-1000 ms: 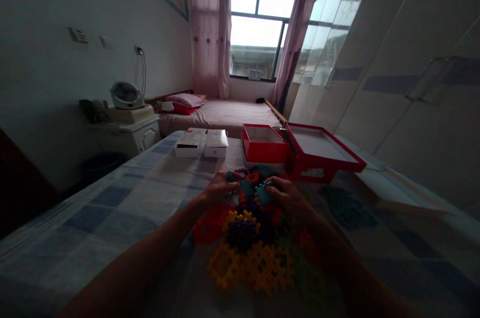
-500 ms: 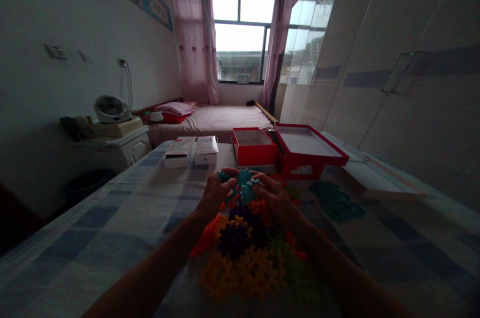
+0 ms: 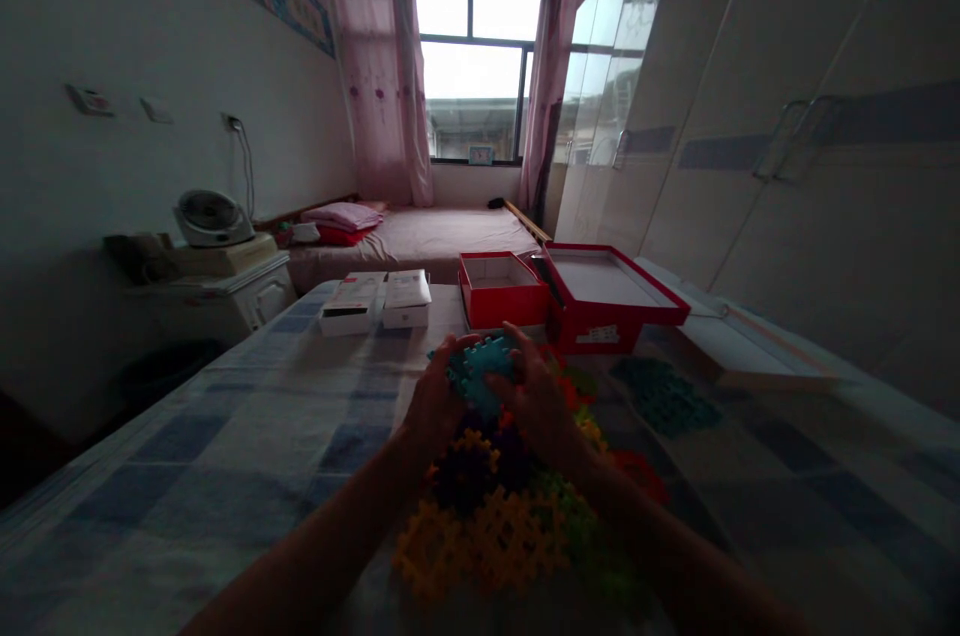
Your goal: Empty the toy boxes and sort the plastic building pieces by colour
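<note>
On the checked bench (image 3: 225, 416), a red lid (image 3: 600, 331) and a red box (image 3: 504, 308) lie open side by side, showing white insides. Nearer is a pile of toothed pieces (image 3: 487, 526) in yellow, purple, green and orange. Just above it, the fingers of the left hand (image 3: 433, 406) and right hand (image 3: 536, 396) clasp a teal toothed piece (image 3: 484, 368) between them.

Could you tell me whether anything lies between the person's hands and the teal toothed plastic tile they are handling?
Nothing visible does. The left hand and the right hand both grip the teal toothed plastic tile directly, one on each side, at the far end of the pile of colourful interlocking plastic tiles.
</note>
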Available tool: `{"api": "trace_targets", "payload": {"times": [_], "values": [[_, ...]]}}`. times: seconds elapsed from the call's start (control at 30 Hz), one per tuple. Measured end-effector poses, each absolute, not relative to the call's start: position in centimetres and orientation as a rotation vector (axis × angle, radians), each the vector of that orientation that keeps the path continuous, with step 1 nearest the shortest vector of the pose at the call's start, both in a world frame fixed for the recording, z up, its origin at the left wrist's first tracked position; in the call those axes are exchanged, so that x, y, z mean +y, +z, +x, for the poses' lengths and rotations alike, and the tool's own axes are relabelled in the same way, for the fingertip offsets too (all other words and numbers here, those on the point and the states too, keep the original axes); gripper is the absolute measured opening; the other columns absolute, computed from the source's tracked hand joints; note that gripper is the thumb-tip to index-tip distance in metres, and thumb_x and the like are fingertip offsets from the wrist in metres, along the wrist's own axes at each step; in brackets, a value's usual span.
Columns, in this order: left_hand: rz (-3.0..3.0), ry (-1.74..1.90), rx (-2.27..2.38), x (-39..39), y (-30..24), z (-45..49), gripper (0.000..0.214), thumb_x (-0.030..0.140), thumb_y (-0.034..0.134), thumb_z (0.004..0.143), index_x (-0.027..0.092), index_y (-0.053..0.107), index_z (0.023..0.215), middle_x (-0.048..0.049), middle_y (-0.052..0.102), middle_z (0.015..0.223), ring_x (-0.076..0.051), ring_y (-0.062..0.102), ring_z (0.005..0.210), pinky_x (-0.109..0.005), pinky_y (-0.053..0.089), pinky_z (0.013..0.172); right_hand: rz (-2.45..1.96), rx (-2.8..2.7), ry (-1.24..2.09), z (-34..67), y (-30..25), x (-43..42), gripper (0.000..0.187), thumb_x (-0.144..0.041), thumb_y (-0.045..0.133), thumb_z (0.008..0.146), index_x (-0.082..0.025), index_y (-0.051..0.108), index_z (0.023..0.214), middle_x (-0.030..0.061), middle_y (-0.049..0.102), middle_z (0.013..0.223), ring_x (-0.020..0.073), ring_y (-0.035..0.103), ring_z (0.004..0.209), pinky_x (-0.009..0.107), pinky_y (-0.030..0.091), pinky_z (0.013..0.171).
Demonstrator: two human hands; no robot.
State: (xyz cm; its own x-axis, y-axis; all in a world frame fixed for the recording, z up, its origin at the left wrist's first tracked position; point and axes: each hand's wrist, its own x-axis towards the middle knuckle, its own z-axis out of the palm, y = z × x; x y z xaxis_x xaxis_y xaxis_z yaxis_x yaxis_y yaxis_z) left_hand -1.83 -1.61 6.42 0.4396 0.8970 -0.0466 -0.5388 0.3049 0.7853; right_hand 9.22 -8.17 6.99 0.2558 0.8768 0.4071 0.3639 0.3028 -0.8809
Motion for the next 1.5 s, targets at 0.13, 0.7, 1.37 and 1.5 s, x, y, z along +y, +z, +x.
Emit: {"api": "trace_targets", "payload": {"times": [0.13, 0.7, 1.37, 1.5], "values": [[1.143, 1.058, 0.520, -2.6, 6.7, -2.2, 0.036, 0.046, 0.052, 0.081, 0.018, 0.066, 0.098, -0.0053, 0.069, 0.093, -0.018, 0.064, 0.082, -0.024, 0.051, 0.066, -1.403, -1.355, 0.315, 9.4, 6.6, -8.0, 0.015, -0.024, 0.057, 0.074, -0.018, 0.063, 0.086, 0.0048, 0.057, 0.093, 0.0172, 0.054, 0.085, 0.031, 0.044, 0.077], [1.588, 1.285, 0.704, -2.4, 7.0, -3.3, 0.053, 0.058, 0.038, 0.083, 0.019, 0.065, 0.107, -0.0070, 0.067, 0.105, -0.024, 0.059, 0.097, -0.035, 0.046, 0.084, -0.952, -1.237, 0.886, 9.2, 7.5, -8.6, 0.032, -0.028, 0.062, 0.074, -0.021, 0.061, 0.105, -0.0012, 0.062, 0.089, 0.0120, 0.055, 0.077, 0.024, 0.046, 0.070], [1.327, 1.198, 0.636, 0.7, 5.6, -3.7, 0.068, 0.070, 0.031, 0.079, 0.015, 0.065, 0.099, -0.0118, 0.066, 0.103, -0.025, 0.061, 0.096, -0.036, 0.047, 0.081, -1.964, -1.141, -0.384, 26.2, 9.6, -14.6, 0.032, -0.024, 0.052, 0.079, -0.013, 0.058, 0.108, 0.0128, 0.063, 0.101, 0.0238, 0.057, 0.091, 0.037, 0.044, 0.082], [1.354, 1.307, 0.767, 2.9, 4.3, -4.4, 0.069, 0.071, 0.031, 0.077, 0.013, 0.064, 0.093, -0.0119, 0.066, 0.099, -0.023, 0.061, 0.091, -0.032, 0.048, 0.073, -2.384, -1.224, -0.807, 31.7, 7.4, -16.3, 0.030, -0.019, 0.041, 0.085, -0.009, 0.057, 0.109, 0.0172, 0.060, 0.102, 0.0254, 0.055, 0.097, 0.036, 0.044, 0.082]]}}
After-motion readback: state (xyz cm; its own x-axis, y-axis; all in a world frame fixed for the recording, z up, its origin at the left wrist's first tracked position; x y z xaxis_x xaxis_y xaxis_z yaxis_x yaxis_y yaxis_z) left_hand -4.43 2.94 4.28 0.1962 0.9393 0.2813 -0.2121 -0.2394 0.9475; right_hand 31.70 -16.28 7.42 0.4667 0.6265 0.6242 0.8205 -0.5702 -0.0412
